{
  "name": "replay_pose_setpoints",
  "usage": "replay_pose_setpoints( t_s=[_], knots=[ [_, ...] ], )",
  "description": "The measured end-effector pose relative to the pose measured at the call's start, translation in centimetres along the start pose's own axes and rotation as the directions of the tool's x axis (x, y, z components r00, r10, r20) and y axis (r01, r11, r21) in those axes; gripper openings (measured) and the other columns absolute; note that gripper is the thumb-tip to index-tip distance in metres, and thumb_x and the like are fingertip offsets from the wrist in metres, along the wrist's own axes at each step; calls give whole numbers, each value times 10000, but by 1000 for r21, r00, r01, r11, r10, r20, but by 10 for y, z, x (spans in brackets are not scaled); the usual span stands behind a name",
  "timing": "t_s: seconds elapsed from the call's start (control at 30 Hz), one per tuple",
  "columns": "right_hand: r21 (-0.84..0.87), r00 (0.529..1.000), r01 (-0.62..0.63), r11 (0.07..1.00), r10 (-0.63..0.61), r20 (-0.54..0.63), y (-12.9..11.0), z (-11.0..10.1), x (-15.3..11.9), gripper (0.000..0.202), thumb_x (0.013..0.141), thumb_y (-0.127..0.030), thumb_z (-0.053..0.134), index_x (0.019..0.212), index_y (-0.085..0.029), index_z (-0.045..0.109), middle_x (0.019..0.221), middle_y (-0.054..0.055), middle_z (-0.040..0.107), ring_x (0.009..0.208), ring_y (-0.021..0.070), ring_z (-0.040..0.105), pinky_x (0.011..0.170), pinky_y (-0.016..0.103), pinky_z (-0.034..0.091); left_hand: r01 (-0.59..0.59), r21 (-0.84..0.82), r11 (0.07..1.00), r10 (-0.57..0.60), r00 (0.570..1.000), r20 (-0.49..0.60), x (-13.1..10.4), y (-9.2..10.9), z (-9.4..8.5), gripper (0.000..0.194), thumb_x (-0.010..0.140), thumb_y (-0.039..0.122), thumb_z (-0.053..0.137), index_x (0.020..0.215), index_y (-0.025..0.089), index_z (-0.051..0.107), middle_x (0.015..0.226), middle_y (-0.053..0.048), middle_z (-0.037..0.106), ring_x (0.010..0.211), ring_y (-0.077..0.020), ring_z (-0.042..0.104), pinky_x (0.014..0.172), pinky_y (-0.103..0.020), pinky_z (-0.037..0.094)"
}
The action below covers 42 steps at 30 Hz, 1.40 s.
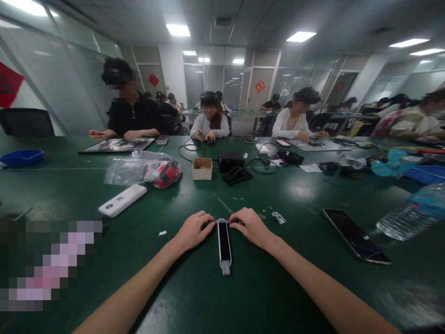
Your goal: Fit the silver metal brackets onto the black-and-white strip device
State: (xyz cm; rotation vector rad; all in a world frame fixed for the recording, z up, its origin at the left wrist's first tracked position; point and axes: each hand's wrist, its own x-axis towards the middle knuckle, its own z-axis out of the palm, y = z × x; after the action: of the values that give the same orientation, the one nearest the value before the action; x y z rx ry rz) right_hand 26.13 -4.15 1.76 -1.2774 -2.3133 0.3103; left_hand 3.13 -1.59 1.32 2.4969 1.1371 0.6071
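A long, narrow white-framed device (225, 243) with a glossy black face and a grey near end lies on the green table in front of me. My left hand (196, 229) pinches at the left side of its far end, thumb and fingertips together. At the right side of that same end, my right hand (251, 227) has its fingers closed in a pinch. Any small part between the fingertips is too small to make out. Just right of my right hand lie a small metal bracket (278, 217) and several tiny rings (263, 214).
A white power bank (122, 201), a plastic bag with red parts (149, 170), and a small box (202, 169) lie beyond my hands. To the right are a phone (354, 235) and a water bottle (412, 213). Several people work across the table.
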Motion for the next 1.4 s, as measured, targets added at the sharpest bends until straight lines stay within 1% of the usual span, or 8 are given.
replay_pose_setpoints(
  t_s=[0.3, 0.57, 0.8, 1.07, 1.23, 1.4],
  knots=[
    [3, 999, -36, 999, 36, 4, -3, -2, 1, 107, 861, -263, 597, 926, -193, 644, 919, 20, 679, 832, 157, 583, 764, 316, 417, 13, -18, 1000, -13, 1000, 11, 0, 2, -2, 249, 912, 316, 444, 904, 181, 653, 841, -45, 600, 748, -158, 564, 686, -258, 441],
    [33, 996, -80, 996, 81, -24, -2, 0, 0, 80, 832, -245, 632, 885, -186, 644, 883, 16, 672, 816, 162, 569, 750, 313, 414, 0, -22, 1000, 0, 1000, 3, 0, -3, 2, 233, 909, 298, 453, 913, 176, 651, 853, -46, 605, 768, -155, 566, 701, -253, 441],
    [37, 999, -49, 998, 49, -1, -1, 0, -1, 92, 871, -255, 583, 915, -199, 641, 906, 16, 668, 818, 154, 569, 760, 316, 413, 7, -12, 1000, -7, 1000, 10, 0, -2, 1, 252, 910, 312, 443, 907, 176, 655, 846, -50, 607, 760, -159, 564, 688, -257, 444],
    [14, 998, -65, 998, 65, -21, -6, -1, 0, 74, 841, -242, 624, 896, -197, 643, 868, 8, 671, 767, 148, 565, 741, 310, 407, 3, -20, 1000, -3, 1000, 13, 0, -1, -1, 249, 906, 314, 454, 903, 175, 660, 853, -55, 612, 778, -164, 568, 708, -265, 450],
    [19, 998, -50, 999, 51, -24, -10, -2, 2, 73, 840, -233, 625, 899, -195, 643, 890, 11, 681, 795, 159, 568, 752, 318, 401, 5, -22, 1000, -4, 1000, 20, -1, 0, -2, 236, 906, 293, 456, 909, 170, 658, 861, -54, 614, 781, -161, 573, 718, -264, 452],
    [-13, 999, -24, 1000, 23, -27, -13, -2, 4, 75, 837, -233, 630, 901, -194, 639, 912, 16, 684, 835, 166, 569, 760, 316, 396, -4, -31, 1000, 4, 1000, 17, -1, -2, 0, 231, 907, 288, 459, 909, 170, 658, 875, -57, 618, 797, -162, 575, 731, -266, 453]
  ],
)
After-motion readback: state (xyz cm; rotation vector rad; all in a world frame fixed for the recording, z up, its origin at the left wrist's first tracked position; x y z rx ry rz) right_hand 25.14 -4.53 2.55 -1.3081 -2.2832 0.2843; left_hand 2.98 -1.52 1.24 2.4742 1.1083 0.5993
